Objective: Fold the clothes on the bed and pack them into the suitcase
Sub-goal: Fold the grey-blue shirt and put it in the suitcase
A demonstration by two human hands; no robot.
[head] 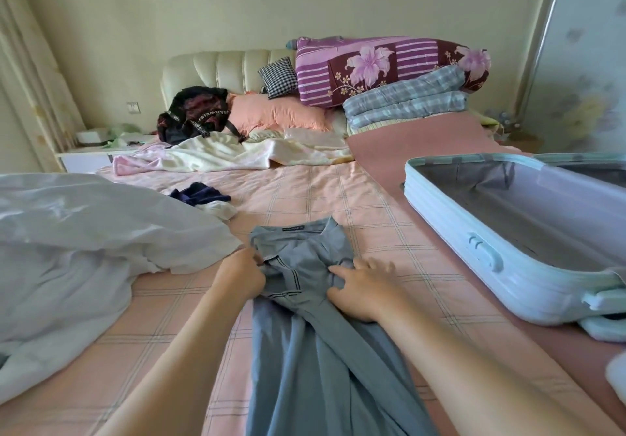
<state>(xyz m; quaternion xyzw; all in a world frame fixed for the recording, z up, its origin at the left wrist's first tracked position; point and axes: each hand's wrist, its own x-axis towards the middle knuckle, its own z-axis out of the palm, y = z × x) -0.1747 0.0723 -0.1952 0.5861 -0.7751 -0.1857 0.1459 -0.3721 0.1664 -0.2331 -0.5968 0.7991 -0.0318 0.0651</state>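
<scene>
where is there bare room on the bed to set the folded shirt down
Bare sheet lies between the shirt and the suitcase, and beyond the collar up to the cream blanket. Crowded: the white bedding reaches the shirt's left side; pillows and a bag fill the head end.

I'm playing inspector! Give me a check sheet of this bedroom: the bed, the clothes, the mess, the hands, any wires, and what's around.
Surface: bed with a pink checked sheet, rumpled blankets at the far end.
Job's things: grey-blue shirt lies lengthwise in front, collar pointing away; light blue suitcase lies open on the right, and its visible half holds no clothes; white clothes heap on the left; dark blue garment beyond it.
Clutter: black bag, orange pillow and folded quilts by the headboard.
Hands: left hand pinches the shirt near the collar; right hand grips bunched cloth beside it.
Cables: nothing seen.
Surroundings: curtain on the left, nightstand, wardrobe door on the right.
</scene>
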